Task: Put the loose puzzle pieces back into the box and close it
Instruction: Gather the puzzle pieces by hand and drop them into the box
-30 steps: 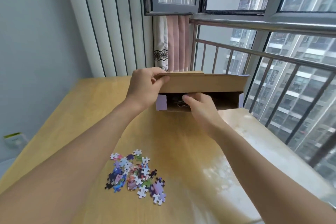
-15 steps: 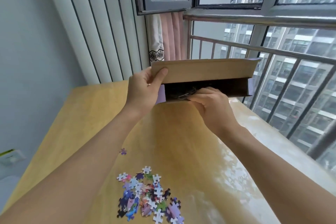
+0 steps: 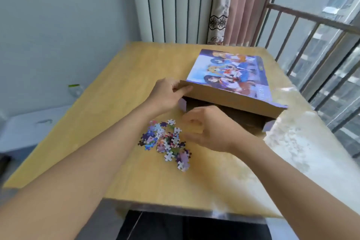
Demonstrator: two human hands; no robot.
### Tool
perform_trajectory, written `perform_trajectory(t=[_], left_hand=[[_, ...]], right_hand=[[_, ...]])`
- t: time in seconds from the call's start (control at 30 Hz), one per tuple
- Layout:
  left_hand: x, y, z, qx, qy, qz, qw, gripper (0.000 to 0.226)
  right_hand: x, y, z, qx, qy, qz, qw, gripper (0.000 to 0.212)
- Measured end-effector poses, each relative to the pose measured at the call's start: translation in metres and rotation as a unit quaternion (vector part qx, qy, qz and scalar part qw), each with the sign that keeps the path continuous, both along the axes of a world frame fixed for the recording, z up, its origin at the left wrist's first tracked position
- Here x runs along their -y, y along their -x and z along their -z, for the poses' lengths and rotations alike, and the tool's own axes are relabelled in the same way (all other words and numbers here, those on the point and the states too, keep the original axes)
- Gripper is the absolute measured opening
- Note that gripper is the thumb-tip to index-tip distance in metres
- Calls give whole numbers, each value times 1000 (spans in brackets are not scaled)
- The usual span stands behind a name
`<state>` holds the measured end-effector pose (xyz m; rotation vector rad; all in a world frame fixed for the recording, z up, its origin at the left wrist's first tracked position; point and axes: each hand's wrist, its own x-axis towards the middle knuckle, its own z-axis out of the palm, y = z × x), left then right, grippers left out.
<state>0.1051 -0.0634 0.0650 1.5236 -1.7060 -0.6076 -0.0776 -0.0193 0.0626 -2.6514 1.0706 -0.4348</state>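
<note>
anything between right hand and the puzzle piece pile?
Head view: nothing. The right hand hovers at the pile's right edge, its fingers overlapping the nearest pieces.

High-rise home balcony: curtain [image 3: 236, 6], railing [image 3: 311, 17], wooden table [image 3: 120, 103].
</note>
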Motion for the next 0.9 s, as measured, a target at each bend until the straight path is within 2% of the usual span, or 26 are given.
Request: perform_trajectory(t=[0.1,0.17,0.3,0.37,0.47,0.6,0.7,0.73,0.83,0.9], left_hand=[[-13,-8,9,-15,-4,-9,1000,15],[-12,-13,7,-13,14,-8,1000,19],[-6,-30,4,29,-24,84,996,14],[-4,-54,4,53,-59,115,990,27],[2,-101,16,92,-68,65,991,54],[27,-127,51,114,-136,29,984,63],[33,-120,68,198,-102,43,974,56],[31,-120,69,194,-83,42,977,54],[13,-121,70,97,-67,61,991,59],[-8,-117,73,91,-38,92,991,56]], right_hand=[[-18,-1,12,-117,-145,-27,982,109],[-26,-1,29,-167,-173,-4,971,131],[-29,-29,60,-106,-60,63,991,123],[-26,-48,60,-69,-59,82,992,113],[-28,-72,61,-26,-56,115,991,96],[-41,-100,66,-52,-64,161,984,110],[-37,-113,65,-47,-82,160,983,110],[-34,-116,65,-35,-82,161,983,108],[-20,-122,65,-21,-91,194,977,105],[-9,-122,65,-9,-104,198,975,108]])
